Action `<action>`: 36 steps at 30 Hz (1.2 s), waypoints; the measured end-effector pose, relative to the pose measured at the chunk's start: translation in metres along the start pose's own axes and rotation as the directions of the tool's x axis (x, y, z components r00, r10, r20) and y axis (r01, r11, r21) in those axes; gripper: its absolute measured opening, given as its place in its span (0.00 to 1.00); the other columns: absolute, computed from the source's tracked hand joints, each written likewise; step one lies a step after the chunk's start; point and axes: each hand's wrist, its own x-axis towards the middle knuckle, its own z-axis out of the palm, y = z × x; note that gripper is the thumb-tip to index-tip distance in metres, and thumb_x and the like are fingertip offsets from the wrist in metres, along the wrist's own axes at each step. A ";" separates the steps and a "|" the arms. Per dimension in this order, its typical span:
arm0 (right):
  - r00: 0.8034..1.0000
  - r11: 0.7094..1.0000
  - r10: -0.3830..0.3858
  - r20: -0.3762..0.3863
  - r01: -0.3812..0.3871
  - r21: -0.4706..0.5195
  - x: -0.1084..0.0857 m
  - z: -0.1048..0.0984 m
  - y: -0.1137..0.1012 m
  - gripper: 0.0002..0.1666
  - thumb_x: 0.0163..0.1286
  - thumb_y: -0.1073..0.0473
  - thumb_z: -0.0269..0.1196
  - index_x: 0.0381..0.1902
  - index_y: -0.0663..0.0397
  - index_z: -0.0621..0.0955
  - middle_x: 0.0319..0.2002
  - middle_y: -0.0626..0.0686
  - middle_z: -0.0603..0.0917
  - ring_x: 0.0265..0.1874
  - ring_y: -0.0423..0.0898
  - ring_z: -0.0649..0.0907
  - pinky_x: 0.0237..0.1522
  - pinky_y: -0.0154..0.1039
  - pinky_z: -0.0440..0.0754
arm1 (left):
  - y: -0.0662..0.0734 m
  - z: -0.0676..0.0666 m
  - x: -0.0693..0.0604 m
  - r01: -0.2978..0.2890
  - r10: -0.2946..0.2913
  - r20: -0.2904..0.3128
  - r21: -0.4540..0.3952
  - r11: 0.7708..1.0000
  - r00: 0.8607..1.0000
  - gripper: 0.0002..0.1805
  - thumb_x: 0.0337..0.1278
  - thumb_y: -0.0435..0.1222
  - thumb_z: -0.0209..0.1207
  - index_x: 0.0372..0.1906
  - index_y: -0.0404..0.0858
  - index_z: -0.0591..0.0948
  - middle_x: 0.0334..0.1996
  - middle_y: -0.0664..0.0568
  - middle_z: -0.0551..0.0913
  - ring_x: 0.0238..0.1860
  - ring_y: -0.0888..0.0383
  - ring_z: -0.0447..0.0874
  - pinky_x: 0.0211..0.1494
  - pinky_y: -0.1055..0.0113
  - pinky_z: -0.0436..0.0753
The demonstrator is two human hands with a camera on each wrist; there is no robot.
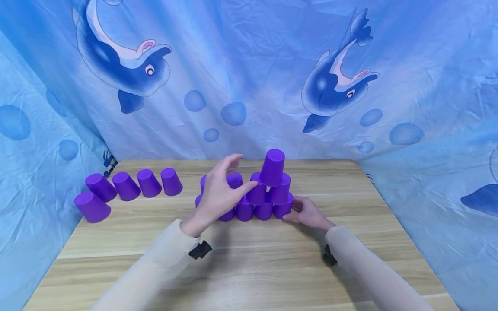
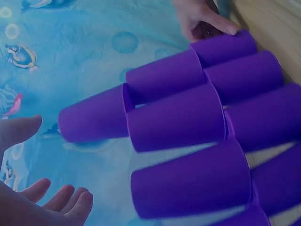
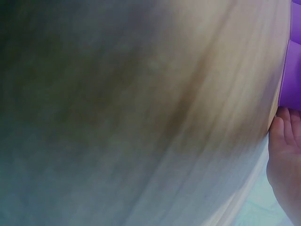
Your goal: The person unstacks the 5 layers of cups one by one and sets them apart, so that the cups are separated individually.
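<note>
Pyramid (image 1: 257,195) on the desk (image 1: 249,268) has two tiers plus one top cup (image 1: 273,166); five loose cups (image 1: 126,186) at left probably remain. Left hand (image 1: 218,194) spread, empty; right hand (image 1: 311,214) has fingers round the bottom end cup (image 1: 283,208).

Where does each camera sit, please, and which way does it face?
Head: worn on the head, facing forward and down at stacked purple tapered cups on a wood-grain table; left hand, right hand and cream sleeves show.
Left wrist: worn there, facing the cups and blue printed backdrop; left hand at lower left, right hand at top.
Right wrist: worn there, facing mostly the table, blurred; right hand at right edge.
Shared: head and left wrist both show the topmost cup.
</note>
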 end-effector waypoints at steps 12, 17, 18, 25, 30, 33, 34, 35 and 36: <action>1.000 1.000 -0.014 0.008 0.014 0.013 0.003 0.000 0.001 0.37 0.52 0.66 0.74 0.60 0.62 0.74 0.55 0.57 0.79 0.57 0.53 0.76 0.62 0.47 0.69 | 0.002 0.034 0.025 0.123 -0.122 0.087 -0.012 0.992 0.989 0.39 0.46 0.43 0.72 0.63 0.37 0.70 0.58 0.49 0.76 0.56 0.52 0.75 0.57 0.63 0.76; 1.000 1.000 -0.015 0.007 0.015 0.004 0.002 0.000 0.000 0.35 0.52 0.65 0.74 0.59 0.61 0.75 0.53 0.56 0.80 0.55 0.51 0.78 0.61 0.44 0.70 | 0.001 0.044 0.033 0.165 -0.162 0.092 -0.027 0.986 0.983 0.40 0.44 0.44 0.73 0.64 0.37 0.70 0.56 0.46 0.77 0.54 0.49 0.77 0.56 0.58 0.77; 1.000 1.000 -0.017 0.007 0.017 0.005 0.002 0.000 -0.001 0.35 0.51 0.65 0.74 0.59 0.61 0.76 0.53 0.56 0.80 0.55 0.51 0.78 0.61 0.44 0.70 | 0.001 0.046 0.034 0.170 -0.166 0.096 -0.034 0.985 0.981 0.40 0.44 0.44 0.73 0.64 0.37 0.70 0.55 0.45 0.77 0.54 0.48 0.77 0.56 0.57 0.77; 0.999 1.000 -0.031 0.012 0.031 0.007 0.003 0.000 0.000 0.35 0.52 0.64 0.74 0.59 0.61 0.75 0.54 0.56 0.80 0.55 0.51 0.78 0.61 0.45 0.70 | -0.002 0.056 0.036 0.157 -0.151 0.117 -0.045 0.986 0.982 0.40 0.45 0.43 0.73 0.64 0.37 0.70 0.52 0.46 0.79 0.51 0.51 0.78 0.53 0.59 0.78; 0.999 1.000 -0.018 0.029 0.017 0.018 0.003 -0.001 0.000 0.36 0.53 0.66 0.73 0.61 0.64 0.73 0.55 0.58 0.79 0.57 0.53 0.76 0.63 0.47 0.67 | -0.004 0.059 0.035 0.157 -0.153 0.109 -0.029 0.987 0.982 0.39 0.45 0.42 0.73 0.64 0.38 0.70 0.50 0.49 0.80 0.50 0.54 0.78 0.51 0.62 0.78; 0.999 0.999 -0.014 0.044 0.013 0.031 0.001 -0.001 -0.006 0.36 0.54 0.68 0.72 0.61 0.66 0.73 0.56 0.59 0.78 0.58 0.55 0.75 0.63 0.49 0.66 | -0.005 0.061 0.035 0.152 -0.150 0.102 -0.015 0.988 0.983 0.38 0.45 0.42 0.73 0.63 0.38 0.71 0.49 0.49 0.81 0.48 0.54 0.78 0.51 0.62 0.78; 0.999 0.999 -0.015 0.049 0.013 0.037 -0.001 -0.001 -0.009 0.36 0.54 0.69 0.72 0.61 0.66 0.73 0.55 0.60 0.78 0.57 0.55 0.76 0.63 0.49 0.66 | -0.005 0.061 0.035 0.148 -0.147 0.101 -0.009 0.989 0.984 0.38 0.45 0.42 0.73 0.63 0.38 0.71 0.49 0.49 0.81 0.48 0.54 0.78 0.51 0.63 0.78; 0.998 0.999 -0.016 0.052 0.014 0.042 -0.002 -0.001 -0.013 0.35 0.54 0.69 0.72 0.60 0.67 0.73 0.55 0.60 0.79 0.57 0.55 0.76 0.63 0.49 0.67 | -0.005 0.062 0.035 0.145 -0.144 0.100 -0.005 0.989 0.985 0.38 0.45 0.42 0.73 0.63 0.38 0.71 0.48 0.49 0.81 0.48 0.55 0.78 0.50 0.63 0.78; 0.998 0.999 -0.019 0.055 0.017 0.047 -0.003 -0.001 -0.017 0.35 0.54 0.70 0.72 0.60 0.67 0.73 0.55 0.60 0.79 0.57 0.55 0.76 0.63 0.49 0.67 | -0.006 0.062 0.035 0.142 -0.141 0.099 -0.001 0.990 0.985 0.37 0.45 0.42 0.73 0.62 0.38 0.71 0.48 0.49 0.81 0.47 0.55 0.78 0.50 0.63 0.78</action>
